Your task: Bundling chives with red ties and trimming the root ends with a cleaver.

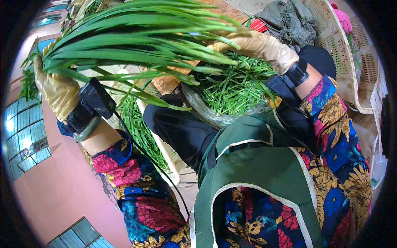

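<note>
A big bunch of long, flat green leaves (136, 45), like leeks or garlic greens, stretches across the upper view. My left hand (56, 84), in a pale yellow glove, grips its left end, with the fingers wrapped round it. My right hand (260, 46), gloved the same way, reaches to the leaf tips at the other end. Leaves cover its fingers, so I cannot tell whether they are closed. Below this hand, an open clear plastic bag (198, 101) holds a heap of short cut green pieces (235, 89). More long greens (142, 132) lie under my left forearm.
A pale plastic crate (339, 58) stands at the right, with a crumpled dark grey bag (291, 22) beside it. The long greens lie against a white container edge (163, 155). A black cable (155, 163) runs along my left arm. A pink wall (70, 173) with windows rises at left.
</note>
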Tool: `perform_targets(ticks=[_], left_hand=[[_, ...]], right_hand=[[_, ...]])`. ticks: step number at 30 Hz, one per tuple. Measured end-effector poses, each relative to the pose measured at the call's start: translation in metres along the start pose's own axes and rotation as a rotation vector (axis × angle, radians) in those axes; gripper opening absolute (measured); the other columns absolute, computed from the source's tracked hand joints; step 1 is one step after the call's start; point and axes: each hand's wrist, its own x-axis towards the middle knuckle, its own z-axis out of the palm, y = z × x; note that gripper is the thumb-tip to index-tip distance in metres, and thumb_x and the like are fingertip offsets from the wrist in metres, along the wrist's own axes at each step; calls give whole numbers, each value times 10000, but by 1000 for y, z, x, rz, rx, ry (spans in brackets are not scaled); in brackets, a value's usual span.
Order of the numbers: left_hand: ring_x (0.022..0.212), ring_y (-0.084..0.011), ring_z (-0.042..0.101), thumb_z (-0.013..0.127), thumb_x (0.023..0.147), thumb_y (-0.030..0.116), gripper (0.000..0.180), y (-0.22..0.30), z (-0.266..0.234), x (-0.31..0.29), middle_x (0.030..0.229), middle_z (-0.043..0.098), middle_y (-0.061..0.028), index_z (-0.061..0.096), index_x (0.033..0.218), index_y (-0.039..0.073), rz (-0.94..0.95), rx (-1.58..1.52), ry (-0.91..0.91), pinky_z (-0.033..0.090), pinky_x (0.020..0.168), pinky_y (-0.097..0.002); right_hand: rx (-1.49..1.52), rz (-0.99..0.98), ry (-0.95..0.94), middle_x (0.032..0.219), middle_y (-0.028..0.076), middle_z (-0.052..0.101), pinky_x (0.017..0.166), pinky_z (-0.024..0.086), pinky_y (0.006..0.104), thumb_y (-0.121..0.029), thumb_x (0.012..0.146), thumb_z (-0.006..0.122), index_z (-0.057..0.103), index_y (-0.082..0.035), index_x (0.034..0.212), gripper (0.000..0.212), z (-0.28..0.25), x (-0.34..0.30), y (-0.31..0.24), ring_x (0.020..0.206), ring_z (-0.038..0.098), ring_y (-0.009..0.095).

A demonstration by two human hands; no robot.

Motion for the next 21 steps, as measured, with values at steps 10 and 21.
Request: perform_targets(ticks=[10,21], left_hand=[[1043,-270,609,518,909,371,616,-52,-29,86,1102,632,-212,406,1280,-107,52,224,-256,461,925,-299],[804,-160,609,525,902,190,432,-9,-21,81,966,671,-110,471,1228,-88,216,1139,-199,472,770,-234]], right_hand=[[-29,0,48,1180,95,583,803,519,302,-175,878,648,451,-39,1326,508,24,-18,-19,950,613,144],[182,-111,242,955,51,628,645,499,208,-122,882,618,563,-15,1119,266,-13,-4,-12,778,599,114]])
